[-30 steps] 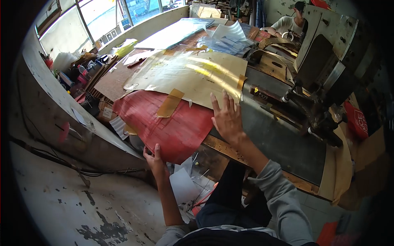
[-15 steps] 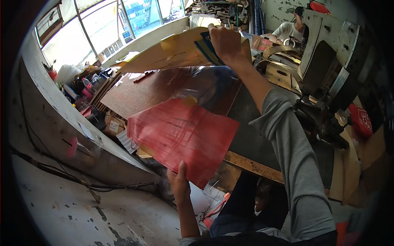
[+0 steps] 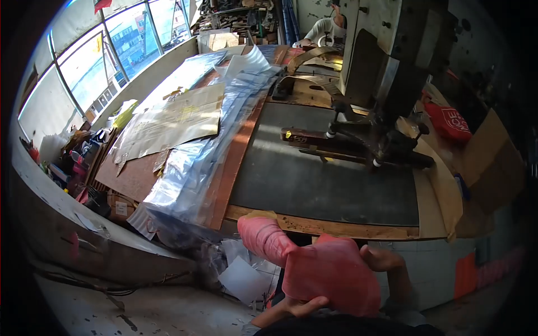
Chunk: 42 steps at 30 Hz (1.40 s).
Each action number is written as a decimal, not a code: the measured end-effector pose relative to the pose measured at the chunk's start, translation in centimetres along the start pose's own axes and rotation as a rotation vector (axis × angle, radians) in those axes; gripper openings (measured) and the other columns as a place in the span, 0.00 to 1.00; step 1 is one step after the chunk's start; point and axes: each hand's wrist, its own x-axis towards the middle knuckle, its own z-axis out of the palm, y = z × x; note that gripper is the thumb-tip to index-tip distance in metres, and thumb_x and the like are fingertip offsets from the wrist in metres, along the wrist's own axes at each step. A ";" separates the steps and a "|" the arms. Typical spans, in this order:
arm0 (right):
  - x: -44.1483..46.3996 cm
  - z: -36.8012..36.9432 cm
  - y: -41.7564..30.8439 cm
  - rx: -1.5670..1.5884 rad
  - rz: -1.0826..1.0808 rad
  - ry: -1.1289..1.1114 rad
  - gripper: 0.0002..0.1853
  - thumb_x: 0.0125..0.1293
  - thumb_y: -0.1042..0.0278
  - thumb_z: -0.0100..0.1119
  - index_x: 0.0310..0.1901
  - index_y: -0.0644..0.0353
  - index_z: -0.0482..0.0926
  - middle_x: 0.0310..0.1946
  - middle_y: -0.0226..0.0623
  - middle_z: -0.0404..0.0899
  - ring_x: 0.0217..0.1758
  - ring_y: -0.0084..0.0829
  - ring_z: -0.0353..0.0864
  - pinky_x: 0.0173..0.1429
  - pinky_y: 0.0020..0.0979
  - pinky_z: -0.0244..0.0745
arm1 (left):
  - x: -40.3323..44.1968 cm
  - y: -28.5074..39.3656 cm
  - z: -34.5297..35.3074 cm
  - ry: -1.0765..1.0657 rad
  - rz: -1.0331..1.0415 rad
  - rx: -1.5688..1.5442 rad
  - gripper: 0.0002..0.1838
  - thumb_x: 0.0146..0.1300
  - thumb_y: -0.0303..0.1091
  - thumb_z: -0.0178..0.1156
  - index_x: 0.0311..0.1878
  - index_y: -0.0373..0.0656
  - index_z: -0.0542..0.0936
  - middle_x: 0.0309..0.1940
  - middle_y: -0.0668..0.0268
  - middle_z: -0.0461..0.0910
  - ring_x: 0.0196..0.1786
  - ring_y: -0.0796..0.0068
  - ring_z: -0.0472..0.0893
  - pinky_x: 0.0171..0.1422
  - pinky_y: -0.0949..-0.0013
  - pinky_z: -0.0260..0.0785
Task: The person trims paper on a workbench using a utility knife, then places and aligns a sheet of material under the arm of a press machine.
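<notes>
A thin red sheet [image 3: 330, 274] is bent and curled in front of my body, past the near edge of the worktable. Its far left part forms a creased roll, with a yellowish edge [image 3: 260, 214] showing behind it. My left hand [image 3: 305, 306] grips the lower edge, thumb on top and most of the fingers hidden beneath. At the right edge, my right hand [image 3: 386, 262] holds the sheet with the thumb showing on the near side; its other fingers are partly hidden.
The worktable has a dark mat [image 3: 319, 190] and a wooden front edge [image 3: 347, 228]. A machine head [image 3: 381, 129] stands over a metal bar [image 3: 314, 140]. Clear plastic sheets [image 3: 193, 162] and a large tan board [image 3: 174, 123] lie left. Another person [image 3: 325, 28] sits at the back.
My right hand has let go of the large tan board, which now lies on the left side. The red sheet has come closer to my body and bent, with both hands on it. The view has shifted right.
</notes>
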 end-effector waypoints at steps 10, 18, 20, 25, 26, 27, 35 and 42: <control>-6.2 -0.2 -0.6 0.311 -0.263 0.404 0.26 0.71 0.47 0.44 0.58 0.62 0.70 0.51 0.38 0.76 0.55 0.26 0.72 0.59 0.30 0.67 | -0.9 -2.8 2.0 -0.375 0.082 0.616 0.15 0.50 0.26 0.64 0.44 0.37 0.82 0.38 0.59 0.81 0.44 0.65 0.81 0.51 0.66 0.72; -5.3 -3.7 -6.6 0.173 -0.586 0.565 0.16 0.67 0.58 0.57 0.46 0.64 0.78 0.33 0.31 0.82 0.38 0.20 0.79 0.45 0.25 0.73 | -1.9 1.1 -1.3 0.051 0.472 1.356 0.25 0.47 0.37 0.66 0.50 0.37 0.77 0.51 0.53 0.76 0.57 0.56 0.74 0.65 0.55 0.59; -5.5 -4.4 -6.3 0.241 -0.639 0.622 0.16 0.65 0.61 0.60 0.46 0.65 0.78 0.34 0.31 0.82 0.37 0.20 0.79 0.45 0.25 0.73 | -1.5 0.0 -1.2 0.089 0.533 1.420 0.22 0.40 0.36 0.69 0.43 0.46 0.80 0.50 0.54 0.77 0.54 0.50 0.76 0.63 0.43 0.60; -8.1 -8.9 2.6 0.293 -0.498 0.857 0.24 0.60 0.68 0.65 0.55 0.68 0.70 0.45 0.38 0.79 0.47 0.24 0.78 0.52 0.27 0.72 | 0.0 -3.5 -2.9 0.089 0.476 1.800 0.12 0.49 0.35 0.65 0.39 0.56 0.79 0.48 0.58 0.69 0.57 0.51 0.69 0.70 0.30 0.39; -8.0 -9.9 5.2 0.231 -0.419 0.924 0.26 0.59 0.70 0.65 0.57 0.68 0.68 0.47 0.40 0.78 0.48 0.26 0.78 0.54 0.28 0.71 | -0.4 -4.7 -3.4 0.189 0.431 1.769 0.14 0.50 0.36 0.65 0.42 0.54 0.77 0.49 0.56 0.68 0.58 0.51 0.68 0.70 0.30 0.40; -7.8 -10.1 6.5 0.175 -0.343 1.024 0.26 0.58 0.71 0.65 0.57 0.68 0.67 0.47 0.41 0.78 0.49 0.27 0.78 0.55 0.29 0.71 | -0.9 -6.1 -4.0 0.283 0.377 1.734 0.16 0.51 0.36 0.65 0.44 0.51 0.75 0.51 0.55 0.67 0.59 0.51 0.67 0.70 0.31 0.41; -5.7 -11.5 8.0 -0.131 -0.070 1.398 0.28 0.56 0.75 0.64 0.58 0.69 0.65 0.50 0.48 0.78 0.54 0.36 0.78 0.57 0.33 0.71 | 4.5 -5.2 -3.7 0.153 0.472 1.851 0.26 0.56 0.32 0.61 0.60 0.50 0.69 0.65 0.53 0.58 0.70 0.49 0.57 0.73 0.36 0.39; -4.7 -14.6 6.7 -0.371 -0.608 1.475 0.25 0.59 0.74 0.60 0.57 0.70 0.66 0.48 0.53 0.78 0.53 0.44 0.79 0.57 0.37 0.71 | 8.0 -4.2 -3.7 -0.050 0.288 1.874 0.24 0.55 0.32 0.61 0.58 0.60 0.75 0.61 0.71 0.71 0.67 0.66 0.66 0.74 0.36 0.30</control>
